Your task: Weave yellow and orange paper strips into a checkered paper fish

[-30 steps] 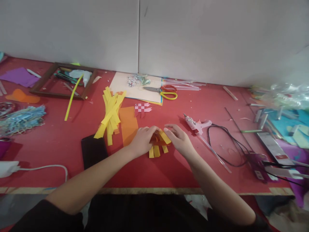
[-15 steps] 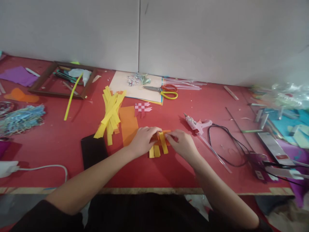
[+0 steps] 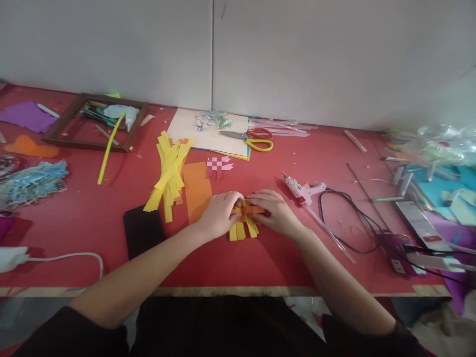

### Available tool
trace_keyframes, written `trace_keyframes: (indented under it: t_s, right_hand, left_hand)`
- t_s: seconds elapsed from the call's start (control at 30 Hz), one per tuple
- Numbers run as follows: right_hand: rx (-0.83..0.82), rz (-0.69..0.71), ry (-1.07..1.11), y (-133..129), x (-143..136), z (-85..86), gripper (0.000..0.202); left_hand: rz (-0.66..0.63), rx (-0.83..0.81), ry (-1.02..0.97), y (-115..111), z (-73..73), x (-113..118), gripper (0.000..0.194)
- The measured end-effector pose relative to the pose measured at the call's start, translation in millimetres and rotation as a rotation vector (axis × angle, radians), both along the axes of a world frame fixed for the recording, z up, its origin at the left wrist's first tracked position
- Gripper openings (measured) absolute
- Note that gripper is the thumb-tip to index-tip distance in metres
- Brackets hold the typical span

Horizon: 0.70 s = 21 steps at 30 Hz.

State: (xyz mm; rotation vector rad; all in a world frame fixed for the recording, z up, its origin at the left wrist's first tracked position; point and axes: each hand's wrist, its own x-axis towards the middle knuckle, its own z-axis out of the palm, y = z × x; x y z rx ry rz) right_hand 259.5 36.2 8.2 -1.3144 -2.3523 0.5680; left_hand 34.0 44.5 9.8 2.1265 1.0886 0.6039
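Note:
A small weave of yellow paper strips [image 3: 240, 232] crossed with orange paper strips [image 3: 253, 210] lies on the red tabletop between my two hands. My left hand [image 3: 222, 212] is closed on the weave's left side, thumb below and fingers above. From the right, my right hand [image 3: 275, 212] grips an orange strip, fingers along its upper edge and thumb underneath; the fingers partly cover the yellow strips. Just left of the weave lies an orange paper sheet [image 3: 197, 188]. Behind it sits a pink-and-red checkered paper fish [image 3: 217, 166].
A pile of yellow strips [image 3: 170, 168] and a black phone [image 3: 143, 232] lie left. Scissors [image 3: 259, 139] rest partly on a pale board [image 3: 186, 139] at the back. A glue gun [image 3: 303, 191] with a black cord [image 3: 345, 250] lies right. A wooden frame [image 3: 63, 121] stands back left.
My right hand has shifted upward and left, its fingers now over the weave. An orange strip now lies across the yellow strip that was uncovered before.

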Motion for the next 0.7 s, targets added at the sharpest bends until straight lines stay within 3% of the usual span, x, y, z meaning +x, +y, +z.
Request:
trace_keyframes:
  t_s: [0.1,0.33,0.43,0.6,0.7]
  right_hand:
    - [0.001,0.018,-0.011,-2,-3,9.1,0.037]
    - [-0.073,0.071,-0.094,-2,2,16.4,0.068]
    - [-0.083,0.052,-0.123,-2,2,13.6,0.07]
    - [-0.067,0.05,-0.136,-4,-2,15.7,0.067]
    - [-0.057,0.07,-0.113,-6,-3,20.1,0.065]
  left_hand:
    - [-0.006,-0.001,0.0,0,1.0,0,0.035]
    - [0.003,-0.017,0.003,0,5.0,0,0.023]
    - [-0.021,-0.038,-0.007,3,8.0,-4,0.024]
    - [-0.175,-0.074,-0.01,11,17.4,-15,0.037]
    - [-0.21,-0.057,0.003,12,24.4,-20,0.034]
